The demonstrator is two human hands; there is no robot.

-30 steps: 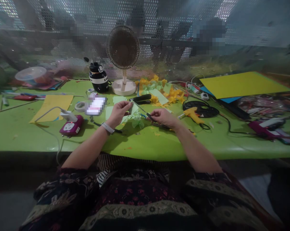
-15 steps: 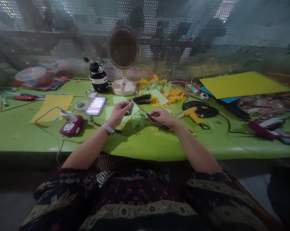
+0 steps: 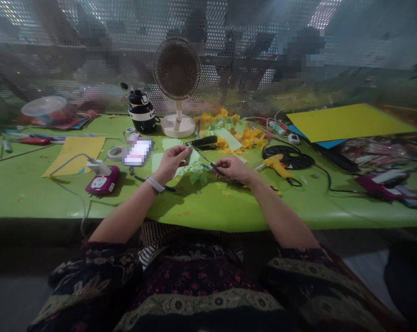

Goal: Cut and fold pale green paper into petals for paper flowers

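Observation:
My left hand (image 3: 174,159) is closed in a pinch above the pale green paper pieces. Whatever lies between its fingertips is too small to make out. In my right hand (image 3: 233,168) is a slim tool with a dark handle (image 3: 217,168), its thin grey shaft slanting up toward my left fingertips. Below and between both hands lies a cluster of cut light green paper (image 3: 197,175). A black stapler (image 3: 204,142) rests just beyond my fingers. To the right of my right hand sits a yellow hot glue gun (image 3: 278,166).
A desk fan (image 3: 178,74) and a black bottle (image 3: 141,113) stand at the back. Orange and green paper pieces (image 3: 251,137) are heaped behind the stapler. A phone (image 3: 138,152), tape roll (image 3: 115,152) and purple power socket (image 3: 104,182) lie left. Yellow sheets (image 3: 349,121) lie right.

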